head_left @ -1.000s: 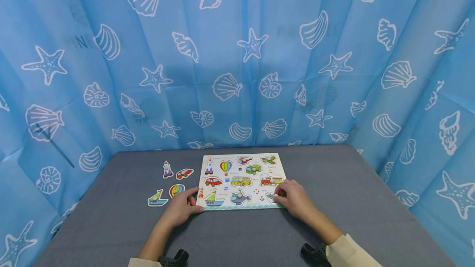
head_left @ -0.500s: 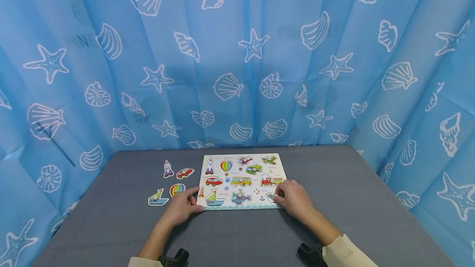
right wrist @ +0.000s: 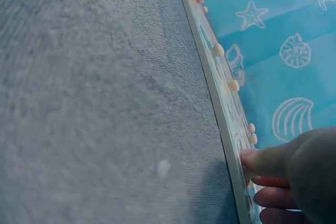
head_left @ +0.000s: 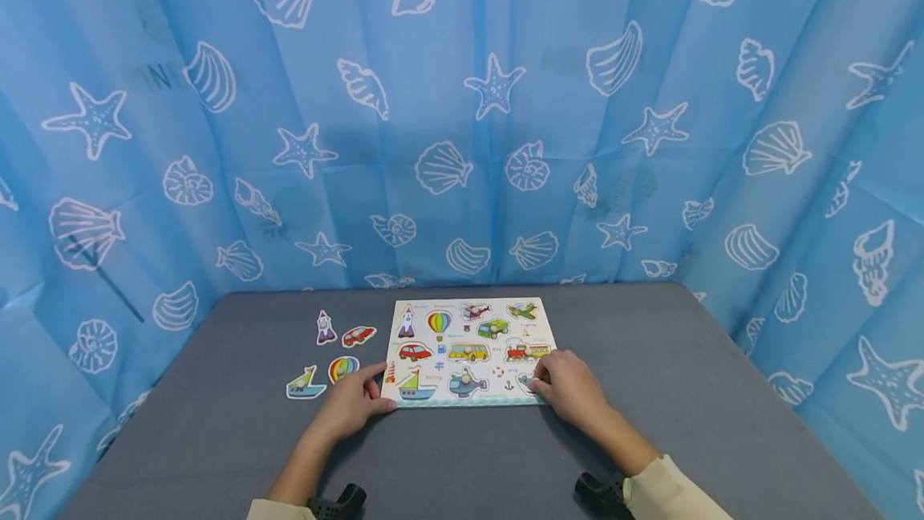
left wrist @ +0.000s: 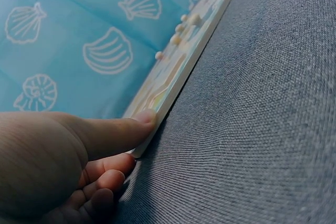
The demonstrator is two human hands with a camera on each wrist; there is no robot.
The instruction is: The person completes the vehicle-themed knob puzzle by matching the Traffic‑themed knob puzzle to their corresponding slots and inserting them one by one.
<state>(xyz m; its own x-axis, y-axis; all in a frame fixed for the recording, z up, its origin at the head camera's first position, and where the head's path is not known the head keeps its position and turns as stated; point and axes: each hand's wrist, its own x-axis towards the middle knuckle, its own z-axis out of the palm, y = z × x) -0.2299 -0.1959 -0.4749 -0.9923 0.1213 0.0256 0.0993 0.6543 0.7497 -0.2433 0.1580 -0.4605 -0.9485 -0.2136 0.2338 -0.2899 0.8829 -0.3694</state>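
A wooden peg puzzle board [head_left: 447,383] with vehicle pictures lies flat in the head view. At its lower left corner my left hand [head_left: 351,401] grips the board, the thumb [left wrist: 144,116] on top and the curled fingers at the side edge. My right hand [head_left: 570,383] is at the lower right corner, thumb and fingers pinching a small puzzle piece [head_left: 527,382] there; most of that piece is hidden by the fingers. Round wooden knobs [right wrist: 233,85] stick up from the board in the right wrist view.
Left of the board lie loose pieces: a rocket [head_left: 326,328], a red car [head_left: 358,335], a sailboat [head_left: 306,384] and a hot-air balloon [head_left: 342,368], the last close by my left hand. A grey cloth covers the table [head_left: 462,464]. Behind hangs a blue shell-patterned curtain [head_left: 462,103].
My right forearm has shifted slightly left, while its fingers stay on the piece at the lower right. The left hand, the board and the loose pieces keep their places.
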